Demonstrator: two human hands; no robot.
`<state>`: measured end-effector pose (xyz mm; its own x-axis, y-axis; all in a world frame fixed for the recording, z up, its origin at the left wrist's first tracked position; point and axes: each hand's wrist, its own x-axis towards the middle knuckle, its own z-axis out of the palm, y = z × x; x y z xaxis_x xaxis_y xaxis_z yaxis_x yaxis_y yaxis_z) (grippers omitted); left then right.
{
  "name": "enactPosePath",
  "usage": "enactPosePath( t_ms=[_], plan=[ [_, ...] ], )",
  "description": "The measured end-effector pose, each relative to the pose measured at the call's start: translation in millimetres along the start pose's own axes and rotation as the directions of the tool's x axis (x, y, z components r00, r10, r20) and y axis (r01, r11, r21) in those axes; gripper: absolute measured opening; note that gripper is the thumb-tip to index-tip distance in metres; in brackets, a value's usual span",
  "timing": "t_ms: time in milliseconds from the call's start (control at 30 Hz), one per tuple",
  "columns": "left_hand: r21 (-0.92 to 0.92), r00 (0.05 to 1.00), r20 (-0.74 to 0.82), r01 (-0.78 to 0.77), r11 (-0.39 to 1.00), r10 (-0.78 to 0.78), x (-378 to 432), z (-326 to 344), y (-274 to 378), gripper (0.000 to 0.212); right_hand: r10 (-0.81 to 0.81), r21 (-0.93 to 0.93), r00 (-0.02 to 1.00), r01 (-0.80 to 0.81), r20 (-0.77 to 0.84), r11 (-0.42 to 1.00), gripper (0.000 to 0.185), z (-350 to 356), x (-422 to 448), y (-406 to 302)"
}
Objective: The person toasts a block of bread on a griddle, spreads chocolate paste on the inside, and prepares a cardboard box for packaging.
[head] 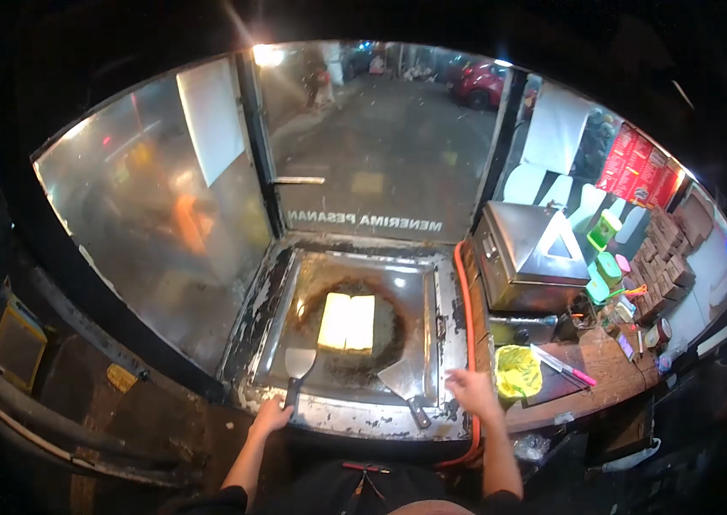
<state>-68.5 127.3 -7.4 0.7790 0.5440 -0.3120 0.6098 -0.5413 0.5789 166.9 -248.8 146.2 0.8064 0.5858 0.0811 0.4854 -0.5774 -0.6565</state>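
Note:
My left hand (271, 415) grips the dark handle of a wide metal spatula (300, 364) at the griddle's front left edge. Two slabs of bread (346, 323) lie side by side on the flat metal griddle (312, 270), inside a dark browned ring. A second scraper-like spatula (402, 380) rests on the front right of the griddle, its handle over the rim. My right hand (474, 391) hovers at the griddle's right rim beside the orange hose (468, 309). Its fingers are loosely curled and apart, with nothing visible in them.
On the right, a stainless steel box (531, 257) stands behind a yellow plastic-lined container (518, 371) and a pink-handled knife (563, 365). Stacked brown boxes (663, 257) and green containers (607, 267) are farther right. Glass panes (376, 141) enclose the griddle's back and left.

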Motion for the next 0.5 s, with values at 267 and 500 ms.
enactPosePath(
  t_ms=[267,500],
  plan=[
    [-0.070,0.972,-0.106,-0.215,0.974,0.207,-20,-104,81,0.033,-0.650,-0.450,0.558,0.469,-0.515,0.760,0.020,-233,68,-157],
    [-0.176,0.821,-0.148,-0.570,0.803,0.551,-44,-163,214,0.027,-0.837,-0.747,0.376,0.397,-0.398,0.533,0.030,-391,176,-257]
  ],
)
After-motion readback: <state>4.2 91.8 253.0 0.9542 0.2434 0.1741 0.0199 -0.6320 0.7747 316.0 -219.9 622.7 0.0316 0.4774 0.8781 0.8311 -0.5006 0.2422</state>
